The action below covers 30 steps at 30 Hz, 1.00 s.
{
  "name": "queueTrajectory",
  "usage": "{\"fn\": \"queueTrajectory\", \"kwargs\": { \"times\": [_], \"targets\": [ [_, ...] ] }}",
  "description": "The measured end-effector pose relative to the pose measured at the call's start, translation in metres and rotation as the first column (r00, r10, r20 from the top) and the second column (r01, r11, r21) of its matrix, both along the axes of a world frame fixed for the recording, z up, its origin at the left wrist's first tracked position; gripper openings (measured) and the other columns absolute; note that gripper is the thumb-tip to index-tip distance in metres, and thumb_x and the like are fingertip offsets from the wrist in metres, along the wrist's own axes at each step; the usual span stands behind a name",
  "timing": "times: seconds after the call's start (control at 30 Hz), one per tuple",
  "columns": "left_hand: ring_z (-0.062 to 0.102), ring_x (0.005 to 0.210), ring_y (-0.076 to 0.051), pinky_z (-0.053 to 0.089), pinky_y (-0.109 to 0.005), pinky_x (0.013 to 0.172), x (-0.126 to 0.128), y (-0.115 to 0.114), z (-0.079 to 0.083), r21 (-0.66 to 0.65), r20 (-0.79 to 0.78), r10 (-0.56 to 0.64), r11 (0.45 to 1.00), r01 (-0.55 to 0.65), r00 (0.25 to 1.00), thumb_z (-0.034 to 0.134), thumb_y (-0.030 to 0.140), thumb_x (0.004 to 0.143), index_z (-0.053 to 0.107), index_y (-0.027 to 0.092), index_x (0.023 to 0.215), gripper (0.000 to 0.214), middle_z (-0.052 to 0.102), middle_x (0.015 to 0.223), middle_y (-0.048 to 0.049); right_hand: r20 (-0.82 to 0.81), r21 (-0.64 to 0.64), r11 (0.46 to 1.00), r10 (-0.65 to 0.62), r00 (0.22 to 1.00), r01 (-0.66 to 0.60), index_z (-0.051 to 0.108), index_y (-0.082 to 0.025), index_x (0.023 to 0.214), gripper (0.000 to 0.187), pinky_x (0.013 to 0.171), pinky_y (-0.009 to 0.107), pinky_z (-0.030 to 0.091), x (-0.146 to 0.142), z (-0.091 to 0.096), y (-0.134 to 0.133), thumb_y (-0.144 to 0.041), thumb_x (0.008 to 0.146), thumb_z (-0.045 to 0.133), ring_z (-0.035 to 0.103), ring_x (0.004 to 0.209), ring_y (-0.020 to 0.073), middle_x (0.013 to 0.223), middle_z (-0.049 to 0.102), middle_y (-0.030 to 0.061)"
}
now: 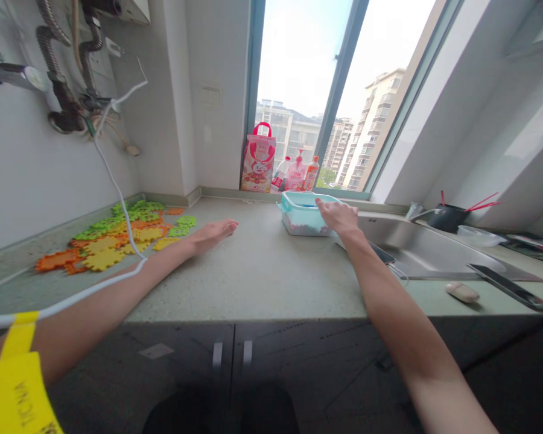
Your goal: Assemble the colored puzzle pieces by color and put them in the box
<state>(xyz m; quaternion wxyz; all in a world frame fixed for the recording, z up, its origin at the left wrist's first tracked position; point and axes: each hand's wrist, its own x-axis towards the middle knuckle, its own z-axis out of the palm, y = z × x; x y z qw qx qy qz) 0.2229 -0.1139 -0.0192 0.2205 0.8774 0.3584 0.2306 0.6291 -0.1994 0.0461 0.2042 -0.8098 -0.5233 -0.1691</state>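
My right hand [340, 215] grips the near right rim of a pale turquoise plastic storage box [305, 224]. The box stands on the counter [262, 271] left of the sink; pinkish contents show through its lower wall, too blurred to name. Away to the left, my left hand [215, 234] is held low at the counter with its fingers stretched out and nothing in them. Beside that hand and forearm lie green [138, 212], yellow [103, 259] and orange [58, 260] flat, tooth-edged pieces in a loose, overlapping spread.
A steel sink [434, 247] lies to the right, with a dark phone-like slab [511, 286] and a pale mouse-shaped object [462, 293] nearby. Bottles [295, 175] and a pink bag [258, 161] stand on the windowsill. A white cable [113, 181] crosses my left forearm.
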Motion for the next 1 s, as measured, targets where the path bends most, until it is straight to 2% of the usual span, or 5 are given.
{"fn": "queueTrajectory", "kwargs": {
  "times": [0.23, 0.5, 0.63, 0.8, 1.0],
  "targets": [
    [0.068, 0.125, -0.03, 0.049, -0.041, 0.11, 0.001, -0.006, 0.002, 0.036, -0.024, 0.004, 0.999, -0.003, 1.0, 0.025, 0.083, 0.1, 0.063, 0.025, 0.145, 0.083, 0.075, 0.13, -0.0108, 0.252, 0.379, 0.811, 0.374, 0.893, -0.446, 0.079, -0.024, 0.12, 0.038, 0.111, 0.057, 0.044, -0.016, -0.009, 0.007, -0.044, 0.103, 0.052, 0.059, 0.132, 0.0362, 0.148, 0.065, 0.0134],
    [0.06, 0.136, -0.03, 0.042, -0.039, 0.116, 0.0, -0.014, 0.008, 0.096, -0.154, -0.059, 0.993, 0.074, 0.986, 0.026, 0.078, 0.103, 0.062, 0.021, 0.145, 0.08, 0.066, 0.148, -0.0117, 0.481, 0.357, 0.476, 0.644, 0.595, -0.804, 0.077, -0.026, 0.114, 0.024, 0.108, 0.052, 0.052, -0.05, -0.023, 0.01, -0.02, 0.095, 0.062, 0.065, 0.125, 0.031, 0.141, 0.065, 0.0118],
    [0.064, 0.129, -0.029, 0.043, -0.039, 0.113, -0.005, -0.011, 0.012, 0.238, -0.277, 0.015, 0.97, 0.054, 0.961, 0.029, 0.074, 0.104, 0.068, 0.025, 0.14, 0.072, 0.072, 0.139, -0.0091, 0.466, 0.313, 0.426, 0.71, 0.528, -0.849, 0.077, -0.027, 0.106, 0.023, 0.103, 0.05, 0.055, -0.068, -0.031, 0.008, -0.015, 0.093, 0.062, 0.068, 0.116, 0.0291, 0.127, 0.068, 0.0105],
    [0.061, 0.13, -0.029, 0.044, -0.041, 0.112, -0.028, 0.001, 0.019, 0.494, -0.406, 0.443, 0.842, -0.215, 0.799, 0.045, 0.035, 0.104, 0.071, 0.025, 0.137, 0.044, 0.07, 0.14, -0.0104, 0.402, 0.27, 0.362, 0.8, 0.446, -0.892, 0.077, -0.027, 0.104, 0.023, 0.098, 0.046, 0.058, -0.08, -0.036, 0.004, -0.014, 0.095, 0.06, 0.069, 0.116, 0.0271, 0.13, 0.067, 0.0107],
    [0.061, 0.128, -0.038, 0.047, -0.053, 0.107, -0.076, 0.015, 0.033, 0.516, -0.412, 0.641, 0.75, -0.414, 0.648, 0.056, 0.018, 0.087, 0.075, 0.02, 0.133, 0.05, 0.07, 0.136, -0.019, 0.332, 0.293, 0.351, 0.835, 0.439, -0.889, 0.078, -0.027, 0.104, 0.022, 0.097, 0.043, 0.06, -0.078, -0.036, 0.004, -0.016, 0.095, 0.06, 0.072, 0.113, 0.0258, 0.131, 0.069, 0.01]
  ]
}}
